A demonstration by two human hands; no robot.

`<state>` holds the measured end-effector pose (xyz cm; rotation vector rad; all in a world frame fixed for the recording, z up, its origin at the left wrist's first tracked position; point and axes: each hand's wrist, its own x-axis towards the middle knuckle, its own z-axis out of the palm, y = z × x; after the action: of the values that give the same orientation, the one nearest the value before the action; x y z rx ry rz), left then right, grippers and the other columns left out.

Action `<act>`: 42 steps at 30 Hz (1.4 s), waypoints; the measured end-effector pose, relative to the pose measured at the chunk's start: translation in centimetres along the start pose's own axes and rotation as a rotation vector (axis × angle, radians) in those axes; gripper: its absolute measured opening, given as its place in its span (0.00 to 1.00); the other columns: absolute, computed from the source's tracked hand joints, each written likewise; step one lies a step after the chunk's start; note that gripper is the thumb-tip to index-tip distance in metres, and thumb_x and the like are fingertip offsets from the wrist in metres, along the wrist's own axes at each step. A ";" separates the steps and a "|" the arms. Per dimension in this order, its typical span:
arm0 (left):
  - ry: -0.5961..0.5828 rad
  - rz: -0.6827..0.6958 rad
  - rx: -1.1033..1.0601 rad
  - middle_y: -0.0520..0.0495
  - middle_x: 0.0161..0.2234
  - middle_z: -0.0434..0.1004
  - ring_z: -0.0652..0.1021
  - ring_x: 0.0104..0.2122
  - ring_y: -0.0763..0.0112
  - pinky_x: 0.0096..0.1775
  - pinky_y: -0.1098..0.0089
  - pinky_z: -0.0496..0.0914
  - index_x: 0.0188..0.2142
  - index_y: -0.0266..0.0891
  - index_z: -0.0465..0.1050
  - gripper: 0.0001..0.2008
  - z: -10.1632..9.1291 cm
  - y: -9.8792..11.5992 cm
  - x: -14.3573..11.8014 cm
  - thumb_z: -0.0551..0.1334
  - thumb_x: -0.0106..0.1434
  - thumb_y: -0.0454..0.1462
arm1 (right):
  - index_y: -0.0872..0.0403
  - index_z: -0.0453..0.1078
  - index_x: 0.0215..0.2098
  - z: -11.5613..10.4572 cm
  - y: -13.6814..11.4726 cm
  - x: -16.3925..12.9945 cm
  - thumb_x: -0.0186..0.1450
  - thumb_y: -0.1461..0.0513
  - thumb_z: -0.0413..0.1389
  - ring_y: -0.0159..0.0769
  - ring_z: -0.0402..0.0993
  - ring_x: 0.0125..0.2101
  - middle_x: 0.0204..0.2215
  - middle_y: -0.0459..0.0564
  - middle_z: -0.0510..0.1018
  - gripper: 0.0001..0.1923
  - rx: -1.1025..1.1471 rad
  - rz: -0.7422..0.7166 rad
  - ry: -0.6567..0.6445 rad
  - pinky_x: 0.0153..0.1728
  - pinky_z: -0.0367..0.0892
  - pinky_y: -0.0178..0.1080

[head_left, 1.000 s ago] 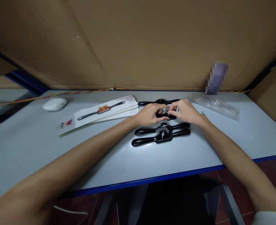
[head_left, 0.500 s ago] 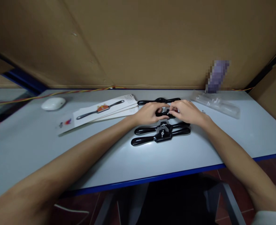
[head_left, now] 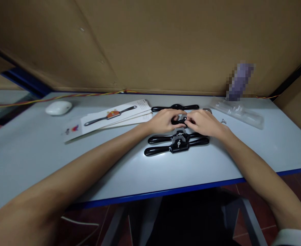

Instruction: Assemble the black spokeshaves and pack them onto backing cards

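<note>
Between my hands is a black spokeshave [head_left: 176, 122], held just above the table behind two others. My left hand [head_left: 165, 121] curls around its left part, thumb in front and fingers behind. My right hand [head_left: 204, 122] has its fingertips pinched at the tool's middle, where a bit of grey metal shows; the fingers hide the rest. In front lie a near spokeshave [head_left: 179, 146] and a second spokeshave [head_left: 159, 139], both with a grey blade and a small screw. Another black spokeshave [head_left: 176, 107] lies behind my hands, without a visible blade.
Printed cards [head_left: 109, 116] lie fanned at left, with a white rounded case [head_left: 58, 107] beyond. On the right are a clear plastic blister tray [head_left: 242, 112], a small metal screw [head_left: 223, 121] and a grey metal plate [head_left: 207, 111]. A cardboard wall [head_left: 166, 48] closes the back.
My fingers have shifted slightly at the middle of the held spokeshave, and more grey metal shows there. The whole view has moved a little; the other tools lie as before.
</note>
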<state>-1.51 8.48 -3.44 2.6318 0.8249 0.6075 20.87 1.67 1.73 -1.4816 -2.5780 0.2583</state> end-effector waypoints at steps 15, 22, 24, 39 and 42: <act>-0.014 -0.011 0.001 0.53 0.29 0.72 0.69 0.27 0.69 0.35 0.69 0.62 0.49 0.38 0.80 0.24 -0.3 0.4 0.0 0.64 0.69 0.55 | 0.54 0.80 0.53 -0.5 0.4 -0.1 0.74 0.61 0.57 0.40 0.73 0.39 0.43 0.53 0.83 0.13 -0.026 -0.060 0.053 0.37 0.56 0.41; -0.009 -0.018 -0.015 0.52 0.29 0.72 0.70 0.28 0.68 0.36 0.69 0.64 0.56 0.38 0.81 0.28 -0.2 0.4 0.0 0.66 0.68 0.56 | 0.54 0.81 0.44 0.0 0.5 0.3 0.76 0.61 0.56 0.40 0.73 0.38 0.42 0.54 0.84 0.11 -0.085 -0.006 0.070 0.36 0.55 0.42; -0.009 -0.018 -0.012 0.51 0.30 0.73 0.70 0.28 0.68 0.36 0.69 0.64 0.56 0.38 0.81 0.28 -0.2 0.3 0.0 0.65 0.68 0.55 | 0.55 0.81 0.43 0.1 0.3 0.3 0.76 0.61 0.55 0.40 0.73 0.37 0.41 0.54 0.83 0.12 -0.104 -0.019 0.062 0.36 0.54 0.42; -0.015 -0.006 0.000 0.51 0.31 0.74 0.72 0.30 0.67 0.36 0.69 0.64 0.55 0.38 0.81 0.26 -0.3 0.3 0.0 0.65 0.69 0.55 | 0.54 0.82 0.45 -0.3 0.0 -0.1 0.74 0.64 0.53 0.39 0.72 0.37 0.40 0.53 0.84 0.14 -0.035 -0.112 0.020 0.36 0.55 0.42; -0.010 -0.007 0.008 0.51 0.30 0.74 0.71 0.29 0.68 0.35 0.69 0.63 0.50 0.38 0.80 0.24 -0.4 0.4 0.0 0.65 0.69 0.55 | 0.54 0.81 0.52 -0.3 0.0 -0.1 0.73 0.65 0.53 0.41 0.74 0.39 0.44 0.54 0.85 0.16 -0.049 -0.091 0.055 0.37 0.55 0.42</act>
<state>-1.48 8.23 -2.96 2.6363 0.8351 0.5906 21.00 1.61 2.04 -1.3619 -2.6173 0.1416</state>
